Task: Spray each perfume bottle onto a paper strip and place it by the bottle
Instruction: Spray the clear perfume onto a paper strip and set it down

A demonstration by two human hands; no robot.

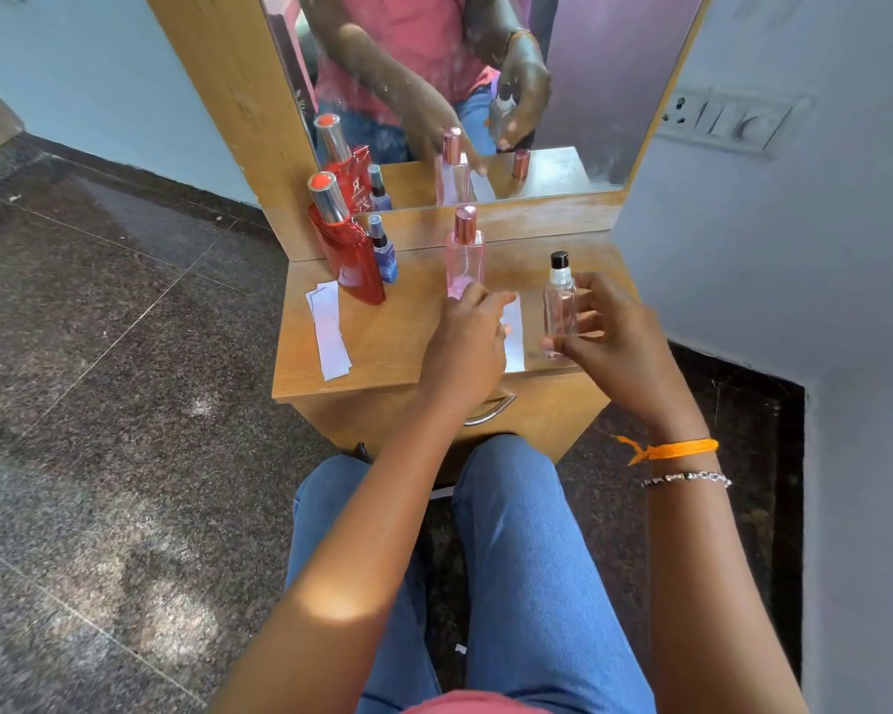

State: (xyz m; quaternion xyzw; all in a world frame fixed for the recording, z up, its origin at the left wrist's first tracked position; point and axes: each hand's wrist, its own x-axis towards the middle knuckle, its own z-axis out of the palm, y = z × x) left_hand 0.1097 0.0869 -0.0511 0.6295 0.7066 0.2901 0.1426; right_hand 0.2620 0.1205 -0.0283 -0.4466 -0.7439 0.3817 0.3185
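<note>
A clear perfume bottle (560, 306) with a black sprayer stands upright at the table's right side, gripped by my right hand (625, 347). Just left of it a white paper strip (514, 347) lies flat on the wooden table (382, 353). The fingers of my left hand (467, 342) are closed on its left edge. A pink bottle (464, 260) with a rose-gold cap stands right behind my left hand. Further left are a tall red bottle (351, 255) and a small blue bottle (385, 256), side by side.
A stack of spare paper strips (328, 332) lies at the table's left front, by the red bottle. A mirror (578, 69) rises behind the bottles. The drawer handle (492, 412) is below the table edge, above my knees. A wall with a switch panel (728, 123) closes the right side.
</note>
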